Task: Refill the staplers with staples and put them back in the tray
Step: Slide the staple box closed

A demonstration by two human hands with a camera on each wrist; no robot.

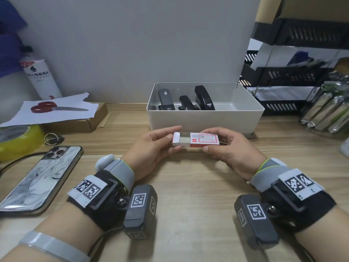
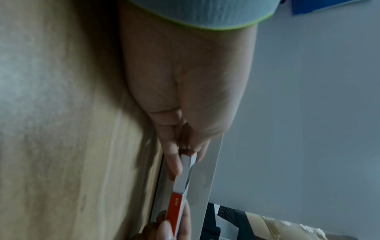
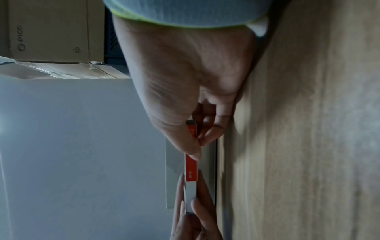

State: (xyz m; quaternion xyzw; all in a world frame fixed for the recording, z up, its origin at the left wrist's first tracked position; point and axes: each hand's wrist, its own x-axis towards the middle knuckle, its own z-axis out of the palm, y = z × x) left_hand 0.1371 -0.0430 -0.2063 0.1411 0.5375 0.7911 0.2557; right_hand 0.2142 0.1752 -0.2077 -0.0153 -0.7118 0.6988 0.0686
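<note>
Both hands hold a small red and white staple box (image 1: 196, 139) above the wooden desk, in front of the tray. My left hand (image 1: 166, 140) pinches the white inner drawer (image 1: 179, 140), which is slid partly out to the left. My right hand (image 1: 213, 143) pinches the red outer sleeve (image 1: 204, 140). The left wrist view has the white drawer (image 2: 185, 175) between fingertips and the red sleeve (image 2: 174, 211) beyond. In the right wrist view my thumb presses the red sleeve (image 3: 191, 167). Three black staplers (image 1: 203, 98) lie in the white tray (image 1: 204, 120).
A phone (image 1: 39, 176) lies at the left, with a yellow tape roll (image 1: 20, 138), rubber bands (image 1: 53, 138), red scissors (image 1: 47, 107) on paper over a cardboard box, and a spray can (image 1: 40, 78). Black stacked trays (image 1: 294, 72) and foil packets (image 1: 326, 112) stand at the right.
</note>
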